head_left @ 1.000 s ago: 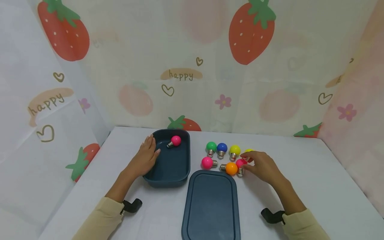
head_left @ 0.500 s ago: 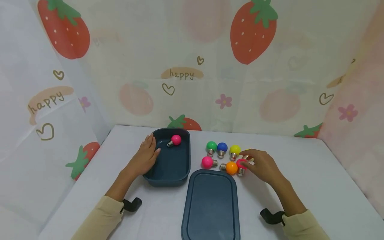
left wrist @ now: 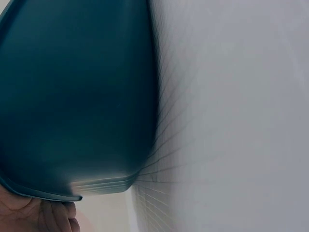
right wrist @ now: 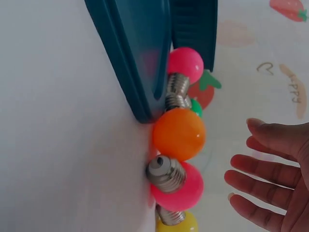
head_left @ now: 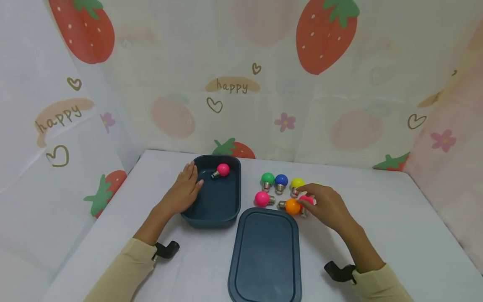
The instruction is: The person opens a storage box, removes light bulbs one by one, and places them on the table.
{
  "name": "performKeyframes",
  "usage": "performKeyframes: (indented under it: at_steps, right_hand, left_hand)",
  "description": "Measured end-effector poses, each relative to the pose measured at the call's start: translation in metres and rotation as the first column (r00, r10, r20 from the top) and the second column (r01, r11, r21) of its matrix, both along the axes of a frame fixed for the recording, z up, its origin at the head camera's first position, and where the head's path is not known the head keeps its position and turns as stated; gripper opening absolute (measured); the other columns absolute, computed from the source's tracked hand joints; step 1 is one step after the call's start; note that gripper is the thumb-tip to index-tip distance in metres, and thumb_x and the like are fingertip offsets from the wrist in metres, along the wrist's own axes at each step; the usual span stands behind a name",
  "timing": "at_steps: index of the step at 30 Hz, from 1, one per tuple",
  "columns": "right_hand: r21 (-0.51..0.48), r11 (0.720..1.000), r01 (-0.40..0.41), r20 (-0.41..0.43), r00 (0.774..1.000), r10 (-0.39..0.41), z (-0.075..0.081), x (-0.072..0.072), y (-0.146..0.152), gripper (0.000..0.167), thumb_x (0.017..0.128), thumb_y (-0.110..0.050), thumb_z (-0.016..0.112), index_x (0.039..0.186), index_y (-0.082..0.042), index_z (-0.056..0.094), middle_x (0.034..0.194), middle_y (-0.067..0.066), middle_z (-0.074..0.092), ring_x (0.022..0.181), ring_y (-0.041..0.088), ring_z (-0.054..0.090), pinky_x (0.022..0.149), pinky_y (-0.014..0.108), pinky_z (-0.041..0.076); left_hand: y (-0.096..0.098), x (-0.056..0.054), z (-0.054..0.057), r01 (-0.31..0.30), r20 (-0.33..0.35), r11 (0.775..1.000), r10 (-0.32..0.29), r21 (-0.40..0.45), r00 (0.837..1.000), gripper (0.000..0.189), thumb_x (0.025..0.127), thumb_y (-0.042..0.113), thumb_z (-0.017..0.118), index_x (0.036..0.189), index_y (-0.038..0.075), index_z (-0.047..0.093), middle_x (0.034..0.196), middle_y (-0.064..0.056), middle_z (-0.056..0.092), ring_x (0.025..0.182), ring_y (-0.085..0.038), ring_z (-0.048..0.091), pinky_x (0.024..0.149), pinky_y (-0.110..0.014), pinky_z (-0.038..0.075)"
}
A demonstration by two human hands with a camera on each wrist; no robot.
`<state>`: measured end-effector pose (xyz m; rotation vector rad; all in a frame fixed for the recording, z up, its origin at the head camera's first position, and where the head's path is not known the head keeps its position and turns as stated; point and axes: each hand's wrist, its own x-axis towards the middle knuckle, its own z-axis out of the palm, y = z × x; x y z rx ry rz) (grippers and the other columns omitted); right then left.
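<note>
My left hand rests along the left rim of a dark blue container, fingers extended and thumb over the edge. A pink light bulb lies inside at the far end. On the right, my right hand hovers over a cluster of bulbs with nothing in its fingers. Its fingertips overlap the base of a yellow bulb and part of a pink bulb in the head view. An orange bulb touches that pink one. Another yellow bulb is mostly hidden behind the hand.
A green bulb, a blue bulb and one more pink bulb complete the cluster. In front lies a flat blue lid on the white table. A printed cloth wall stands behind.
My right hand has shifted a little left over the bulbs, fingers now nearer the first yellow bulb. The left hand stays on the container. The head view has tilted slightly.
</note>
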<state>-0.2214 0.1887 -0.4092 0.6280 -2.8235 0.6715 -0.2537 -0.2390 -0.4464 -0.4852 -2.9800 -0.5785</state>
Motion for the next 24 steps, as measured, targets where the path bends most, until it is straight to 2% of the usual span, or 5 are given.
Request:
performKeyframes:
  at_steps: [8, 12, 19, 24]
  right_hand:
    - [0.017, 1.0, -0.005, -0.011, 1.0, 0.005, 0.005, 0.009, -0.013, 0.035, 0.089, -0.02, 0.08, 0.122, -0.008, 0.073, 0.122, 0.012, 0.072, 0.113, 0.036, 0.066, 0.089, 0.054, 0.057]
    - [0.02, 0.999, -0.041, -0.048, 0.998, 0.042, 0.012, 0.014, -0.019, 0.038, 0.087, -0.019, 0.082, 0.122, -0.009, 0.073, 0.122, 0.011, 0.072, 0.115, 0.034, 0.066, 0.091, 0.053, 0.056]
    - [0.054, 0.996, -0.068, -0.061, 0.996, 0.072, 0.022, 0.012, -0.034, 0.038, 0.089, -0.026, 0.081, 0.123, -0.012, 0.073, 0.11, 0.007, 0.074, 0.094, 0.025, 0.07, 0.079, 0.043, 0.06]
    - [0.093, 0.987, -0.131, -0.1, 0.985, 0.14, 0.035, 0.004, -0.047, 0.037, 0.088, -0.025, 0.082, 0.121, -0.012, 0.074, 0.112, 0.006, 0.075, 0.093, 0.023, 0.072, 0.078, 0.042, 0.061]
  left_hand:
    - [0.001, 0.0, 0.001, -0.001, 0.004, 1.0, 0.0, 0.008, 1.0, 0.066, 0.113, 0.032, 0.031, 0.155, -0.015, 0.012, 0.166, -0.028, 0.002, 0.154, -0.042, 0.0, 0.123, -0.057, 0.008]
    - [0.001, 0.001, 0.001, 0.001, 0.002, 1.0, -0.001, 0.021, 1.0, 0.066, 0.113, 0.031, 0.031, 0.155, -0.016, 0.011, 0.166, -0.029, 0.002, 0.154, -0.042, -0.001, 0.123, -0.058, 0.008]
    - [0.0, 0.002, 0.0, 0.009, -0.002, 1.0, -0.009, 0.026, 1.0, 0.066, 0.113, 0.031, 0.032, 0.154, -0.016, 0.011, 0.165, -0.03, 0.003, 0.154, -0.043, -0.001, 0.122, -0.059, 0.008]
    - [0.002, 0.0, 0.001, 0.01, -0.002, 1.0, -0.01, 0.027, 1.0, 0.066, 0.113, 0.032, 0.03, 0.155, -0.016, 0.011, 0.166, -0.029, 0.002, 0.154, -0.042, -0.002, 0.122, -0.058, 0.008]
